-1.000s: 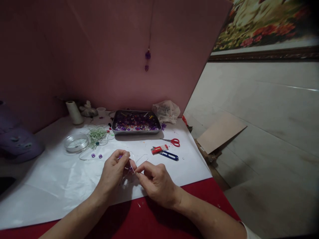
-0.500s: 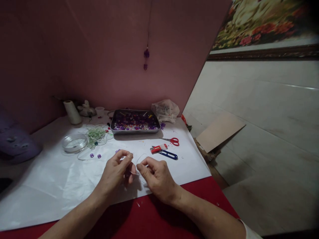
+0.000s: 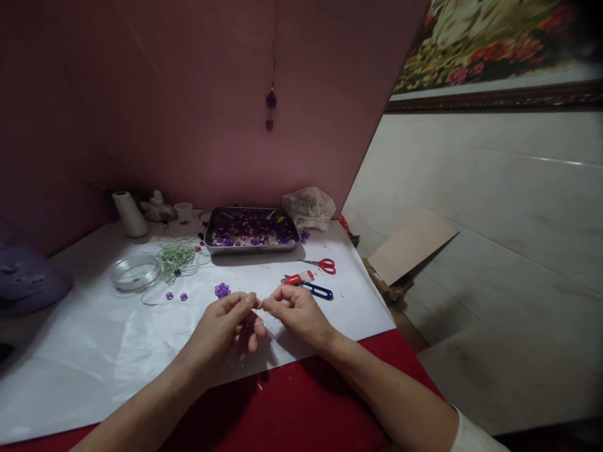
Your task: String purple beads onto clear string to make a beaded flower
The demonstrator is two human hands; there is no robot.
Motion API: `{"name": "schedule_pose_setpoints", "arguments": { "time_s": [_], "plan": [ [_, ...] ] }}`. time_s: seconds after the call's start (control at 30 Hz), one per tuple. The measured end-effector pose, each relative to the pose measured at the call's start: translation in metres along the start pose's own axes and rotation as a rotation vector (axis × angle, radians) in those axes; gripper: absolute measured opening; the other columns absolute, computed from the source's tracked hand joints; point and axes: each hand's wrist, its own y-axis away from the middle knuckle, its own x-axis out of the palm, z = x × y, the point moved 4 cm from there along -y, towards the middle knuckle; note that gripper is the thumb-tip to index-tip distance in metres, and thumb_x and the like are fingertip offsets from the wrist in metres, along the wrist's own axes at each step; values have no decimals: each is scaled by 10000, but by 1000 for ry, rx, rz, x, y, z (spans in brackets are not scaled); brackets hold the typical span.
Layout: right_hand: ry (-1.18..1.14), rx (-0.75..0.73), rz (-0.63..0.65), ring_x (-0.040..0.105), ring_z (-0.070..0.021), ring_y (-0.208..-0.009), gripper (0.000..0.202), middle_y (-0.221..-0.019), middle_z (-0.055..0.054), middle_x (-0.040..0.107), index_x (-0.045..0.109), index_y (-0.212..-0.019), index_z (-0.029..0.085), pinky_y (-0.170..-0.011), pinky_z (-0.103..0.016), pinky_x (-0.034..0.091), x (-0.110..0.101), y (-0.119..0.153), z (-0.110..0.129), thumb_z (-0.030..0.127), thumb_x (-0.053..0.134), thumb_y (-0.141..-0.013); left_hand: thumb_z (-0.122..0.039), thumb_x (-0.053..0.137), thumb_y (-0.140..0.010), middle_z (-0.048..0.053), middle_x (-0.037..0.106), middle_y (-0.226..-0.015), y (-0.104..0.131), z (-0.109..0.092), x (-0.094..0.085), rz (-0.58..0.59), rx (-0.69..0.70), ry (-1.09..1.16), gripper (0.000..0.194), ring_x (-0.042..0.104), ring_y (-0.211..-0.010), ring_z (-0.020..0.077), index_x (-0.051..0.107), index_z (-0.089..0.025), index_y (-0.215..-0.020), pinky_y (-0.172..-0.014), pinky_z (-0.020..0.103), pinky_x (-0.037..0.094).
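My left hand pinches a thin pale thread between thumb and forefinger, above the white sheet. My right hand meets it at the fingertips, closed on the same thread. Something dark, partly hidden, shows under the curled fingers of the left hand; I cannot make it out. Just beyond the left hand lies a purple beaded flower. Two loose purple beads rest to its left.
Behind the hands stands a metal tray of mixed beads. Red scissors, a red lighter and blue thread snips lie to the right. A clear spool, tangled green cord and a thread cone are at left.
My hands have come together at the fingertips, the right moving left and up. The beaded flower, mostly covered by the left hand before, now shows fully. The whole view has shifted slightly.
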Motion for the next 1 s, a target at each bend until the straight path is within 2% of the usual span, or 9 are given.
{"name": "schedule_pose_setpoints", "arguments": {
  "time_s": [0.2,0.43,0.67,0.77,0.87,0.9,1.0],
  "plan": [
    [-70,-27,-138,244,-40,-356,289,-423,104,320,507,-687,158,-356,-186,166,-13,-4,1,418,590,-780,-358,588,-762,52,646,-600,-1,1,3,46,-72,65,236,511,-400,84,597,-122,-750,-318,147,335],
    [-98,-61,-207,241,-39,-360,296,-438,105,309,493,-689,168,-359,-188,171,-17,-4,4,430,600,-776,-355,636,-733,17,616,-587,-1,5,1,81,-137,52,232,470,-393,60,607,-125,-718,-322,135,299],
    [-78,-85,-253,222,-42,-382,284,-454,101,285,486,-689,166,-368,-191,162,-18,-4,5,414,578,-792,-346,741,-611,-38,528,-470,-3,9,-1,56,-143,2,262,385,-345,43,572,-146,-593,-318,149,228],
    [36,-98,-209,219,-47,-401,236,-464,103,283,520,-752,154,-382,-187,174,-22,-6,8,378,545,-820,-348,732,-609,-39,531,-460,-6,11,-4,14,-118,2,253,369,-345,42,572,-154,-581,-336,159,239],
    [298,-71,-69,290,-58,-423,211,-461,102,347,559,-922,147,-412,-184,218,-32,-8,16,315,586,-798,-343,714,-611,-42,520,-428,-8,10,-10,-66,-74,-17,234,373,-348,51,566,-165,-574,-359,167,276],
    [393,-61,-30,331,-63,-444,203,-471,92,380,575,-918,147,-430,-185,238,-37,-8,19,289,613,-777,-343,711,-608,-48,509,-418,-8,8,-12,-96,-61,-33,230,366,-342,52,564,-169,-577,-356,167,275],
    [598,-69,54,423,-76,-531,90,-576,35,502,611,-752,140,-483,-195,282,-49,-2,32,228,628,-764,-353,714,-595,-67,481,-413,-7,2,-15,-166,-33,-81,241,333,-325,47,550,-176,-586,-329,157,250]
  ]
}}
